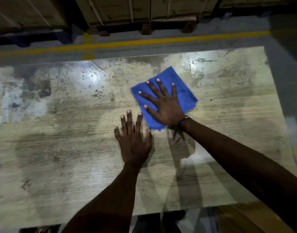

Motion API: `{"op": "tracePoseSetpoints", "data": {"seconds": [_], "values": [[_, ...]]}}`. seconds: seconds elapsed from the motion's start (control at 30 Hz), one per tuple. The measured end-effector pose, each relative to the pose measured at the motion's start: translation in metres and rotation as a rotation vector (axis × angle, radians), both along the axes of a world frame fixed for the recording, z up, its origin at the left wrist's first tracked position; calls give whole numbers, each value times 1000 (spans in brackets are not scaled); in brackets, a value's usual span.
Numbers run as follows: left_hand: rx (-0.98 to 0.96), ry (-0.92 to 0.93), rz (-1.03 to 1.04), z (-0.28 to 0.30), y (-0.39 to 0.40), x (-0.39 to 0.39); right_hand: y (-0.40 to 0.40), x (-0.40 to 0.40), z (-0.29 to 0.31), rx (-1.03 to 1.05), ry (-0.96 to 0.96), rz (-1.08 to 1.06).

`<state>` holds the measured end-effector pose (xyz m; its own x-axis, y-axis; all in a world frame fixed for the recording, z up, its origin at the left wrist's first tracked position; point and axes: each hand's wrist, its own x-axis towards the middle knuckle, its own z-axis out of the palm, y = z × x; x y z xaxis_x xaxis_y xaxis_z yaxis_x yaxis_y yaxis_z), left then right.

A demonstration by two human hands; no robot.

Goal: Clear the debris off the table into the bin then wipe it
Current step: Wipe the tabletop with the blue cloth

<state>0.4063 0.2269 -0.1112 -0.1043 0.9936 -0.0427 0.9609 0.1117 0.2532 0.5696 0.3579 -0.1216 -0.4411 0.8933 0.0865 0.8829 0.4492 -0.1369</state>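
Lower centre of the frame, our left hand lies flat and released on the worn, grainy surface, bracing us. Just beyond, our right hand, fingers spread, presses the soft blue cloth, folded square. We judge the cloth could bunch or skip over the rough, stained patches at upper left, leaving grime.

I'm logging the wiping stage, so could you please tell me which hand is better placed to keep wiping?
Right. The right hand lies flat on the blue cloth, fingers spread; the left hand rests on bare table beside it.
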Motion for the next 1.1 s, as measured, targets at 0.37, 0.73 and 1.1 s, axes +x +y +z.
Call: {"op": "tracePoseSetpoints", "data": {"seconds": [0.37, 0.73, 1.1], "values": [[2, -33, 5, 2, 0, 0, 63, 51, 8, -100, 112, -602], [89, -1, 1, -2, -3, 1, -16, 76, 7, -60, 13, -507], [58, -29, -10, -3, -4, -1, -90, 28, 6, -56, 88, -533]]}}
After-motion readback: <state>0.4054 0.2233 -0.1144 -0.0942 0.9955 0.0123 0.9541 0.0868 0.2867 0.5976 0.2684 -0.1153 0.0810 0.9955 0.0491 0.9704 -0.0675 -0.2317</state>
